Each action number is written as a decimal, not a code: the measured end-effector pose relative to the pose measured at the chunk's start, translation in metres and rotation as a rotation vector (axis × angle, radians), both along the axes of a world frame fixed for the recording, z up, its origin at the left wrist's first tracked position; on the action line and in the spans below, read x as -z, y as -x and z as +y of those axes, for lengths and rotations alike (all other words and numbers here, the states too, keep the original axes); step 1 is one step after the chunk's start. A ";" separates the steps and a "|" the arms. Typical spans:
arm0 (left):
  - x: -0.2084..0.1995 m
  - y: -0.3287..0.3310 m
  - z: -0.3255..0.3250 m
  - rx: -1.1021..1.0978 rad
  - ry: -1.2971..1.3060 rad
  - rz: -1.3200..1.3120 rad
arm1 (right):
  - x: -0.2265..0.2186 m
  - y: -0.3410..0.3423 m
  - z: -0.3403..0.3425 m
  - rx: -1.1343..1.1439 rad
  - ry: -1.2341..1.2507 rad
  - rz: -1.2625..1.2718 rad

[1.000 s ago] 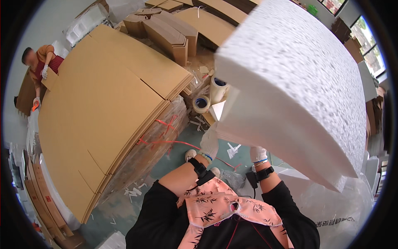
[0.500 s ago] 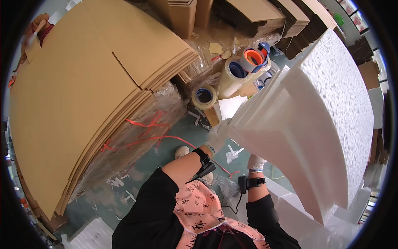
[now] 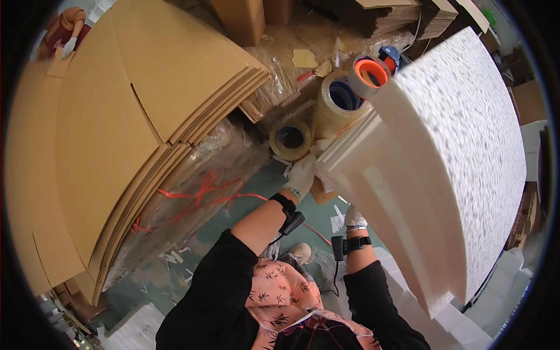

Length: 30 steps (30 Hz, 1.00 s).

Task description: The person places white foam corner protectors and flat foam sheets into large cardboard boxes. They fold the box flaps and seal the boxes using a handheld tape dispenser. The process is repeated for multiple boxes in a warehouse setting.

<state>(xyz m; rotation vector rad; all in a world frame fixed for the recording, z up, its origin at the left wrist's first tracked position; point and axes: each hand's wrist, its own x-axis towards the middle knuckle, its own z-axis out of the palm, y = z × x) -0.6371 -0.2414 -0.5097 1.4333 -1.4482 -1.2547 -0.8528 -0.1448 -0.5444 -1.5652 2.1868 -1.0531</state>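
A big stack of white foam boards point(image 3: 402, 175), its broad speckled face turned to the right, is held up before me, tilted. My left hand point(image 3: 302, 175), in a white glove, is closed on the stack's left edge, where several layers show. My right hand point(image 3: 354, 217), gloved too, is against the underside of the stack; its fingertips are hidden behind the foam. Just beyond my left hand lies a roll of clear tape point(image 3: 274, 140). A larger clear roll point(image 3: 326, 111) stands behind it, with an orange-cored tape dispenser point(image 3: 371, 74) by it, partly covered by the foam.
Flat brown cardboard sheets point(image 3: 87, 175) are piled high on the left, above a plastic-wrapped bundle point(image 3: 175, 216) with red strapping. Another person's gloved hand point(image 3: 69, 48) shows at the far left corner. More cardboard point(image 3: 396, 17) stands at the back; white foam pieces point(image 3: 402, 291) lie lower right.
The foam stack has shifted a little, and my hands with it. My view has moved, and the white paper near the tape rolls is now hidden. The other person's hand has moved.
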 end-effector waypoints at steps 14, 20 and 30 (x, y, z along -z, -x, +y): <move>-0.001 -0.049 0.037 0.081 -0.197 -0.062 | -0.034 0.020 0.012 -0.034 -0.184 -0.094; -0.113 -0.186 0.185 -0.277 -0.571 0.356 | -0.081 0.055 0.058 0.008 -0.439 -0.129; -0.348 -0.464 0.474 -1.266 -0.382 -0.340 | -0.242 -0.115 0.106 -0.750 -0.802 -0.301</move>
